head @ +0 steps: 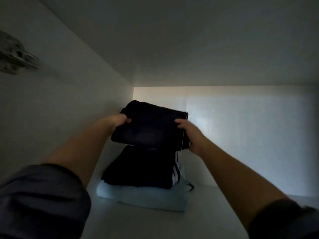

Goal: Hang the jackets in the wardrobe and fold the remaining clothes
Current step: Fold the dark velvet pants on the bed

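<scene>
Here, at the far left, a pale metal hinge [17, 56] sits on the white side wall [69, 100] of the wardrobe compartment, and below it a rolled-up grey sleeve [43, 195] covers the left upper arm. The bare forearm reaches forward to the left hand [119, 120], whose fingers are curled round the left edge of a folded dark garment [148, 128]. Both hands hold this garment near the back left corner, directly over a pile on the white shelf [215, 213]; whether it touches the pile cannot be told. The pile has two layers: a striped dark garment [138, 169], its white stripes along the right edge, lies on a folded pale blue garment [143, 197] that juts out beneath it toward the front and right. The right hand [189, 133] grips the held garment's right edge, fingers curled over the top. Further right the back wall [241, 135] catches dim light, and a dark sleeve [284, 219] shows in the lower right corner
</scene>
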